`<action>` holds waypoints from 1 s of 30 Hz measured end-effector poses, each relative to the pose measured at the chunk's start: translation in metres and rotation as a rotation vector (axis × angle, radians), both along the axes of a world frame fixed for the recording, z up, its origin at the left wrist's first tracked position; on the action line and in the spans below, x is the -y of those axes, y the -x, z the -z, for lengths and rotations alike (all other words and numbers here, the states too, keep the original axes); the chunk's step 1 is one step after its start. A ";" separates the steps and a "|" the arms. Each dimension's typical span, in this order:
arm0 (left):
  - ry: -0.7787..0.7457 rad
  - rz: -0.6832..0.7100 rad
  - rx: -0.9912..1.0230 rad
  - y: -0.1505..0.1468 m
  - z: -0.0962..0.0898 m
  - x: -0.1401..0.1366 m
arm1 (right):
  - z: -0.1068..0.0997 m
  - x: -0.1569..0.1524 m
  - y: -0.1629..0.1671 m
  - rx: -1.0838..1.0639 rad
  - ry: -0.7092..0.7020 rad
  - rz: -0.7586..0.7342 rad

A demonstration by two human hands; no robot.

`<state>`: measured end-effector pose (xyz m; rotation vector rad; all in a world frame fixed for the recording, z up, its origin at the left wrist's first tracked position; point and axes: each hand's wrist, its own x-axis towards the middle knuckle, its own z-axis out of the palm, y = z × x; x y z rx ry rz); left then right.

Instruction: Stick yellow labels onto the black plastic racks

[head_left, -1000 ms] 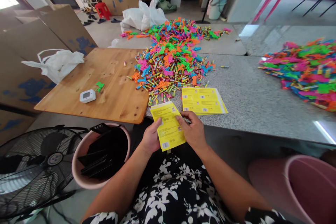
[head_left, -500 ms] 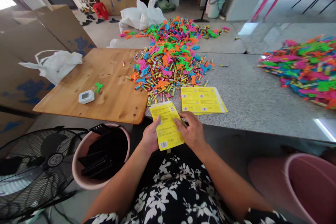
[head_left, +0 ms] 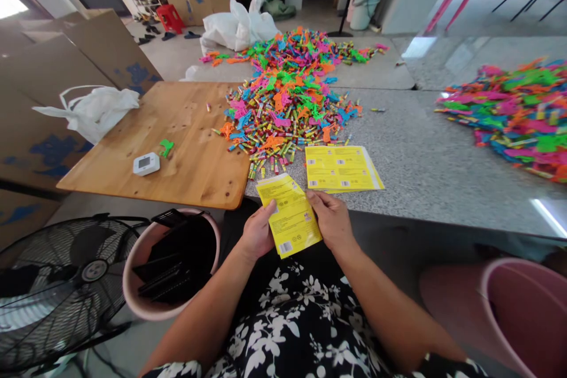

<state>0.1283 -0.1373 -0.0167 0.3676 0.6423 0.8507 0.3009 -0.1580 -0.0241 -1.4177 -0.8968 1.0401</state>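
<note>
Between my two hands, over my lap at the table's front edge, is a yellow printed packaging sheet [head_left: 292, 221] with barcodes and small text. My left hand [head_left: 260, 229] grips its left edge, thumb on top. At the right edge my right hand [head_left: 331, 220] pinches it between thumb and fingers. Whether it is one sheet or a thin stack I cannot tell. Just beyond my right hand, more yellow printed sheets [head_left: 339, 166] lie flat on the grey stone tabletop [head_left: 407, 159]. Past them rises a heap of coloured plastic toy guns and small tubes [head_left: 287, 109].
A wooden board [head_left: 195, 147] at left carries a white device [head_left: 146, 163], a green toy gun [head_left: 166, 147] and a white bag [head_left: 100, 109]. Another toy heap [head_left: 514, 112] lies right. Below stand a fan [head_left: 93, 270], a pink bin with black pieces [head_left: 128, 283] and another bin [head_left: 487, 289].
My right thumb has slid off the sheet's face to its right edge. Both hands and the sheet have shifted slightly right and toward me.
</note>
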 end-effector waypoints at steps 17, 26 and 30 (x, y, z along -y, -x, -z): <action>0.000 0.069 -0.098 0.024 0.006 -0.019 | -0.006 -0.006 -0.024 0.200 -0.029 -0.146; -0.019 0.100 -0.097 0.028 0.005 -0.024 | -0.015 0.000 -0.024 0.336 -0.151 -0.157; -0.017 0.092 -0.112 0.024 0.003 -0.024 | -0.013 -0.004 -0.016 0.317 -0.146 -0.149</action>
